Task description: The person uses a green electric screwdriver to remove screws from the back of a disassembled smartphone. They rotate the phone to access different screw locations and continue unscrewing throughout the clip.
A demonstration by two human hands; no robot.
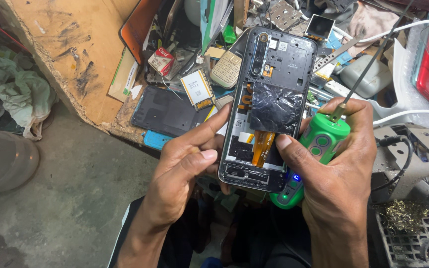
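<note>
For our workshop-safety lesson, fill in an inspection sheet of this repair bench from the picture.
Surface: worn wooden bench, chipped edge.
Job's things: opened phone, back off, orange flex showing; green electric screwdriver, lights on.
Clutter: keypad phone, loose battery, black back cover, small screen.
Grippers: left hand holds the phone; right hand grips the screwdriver, thumb on the phone.
Cables: white cable.
Surroundings: concrete floor, crumpled cloth.
</note>
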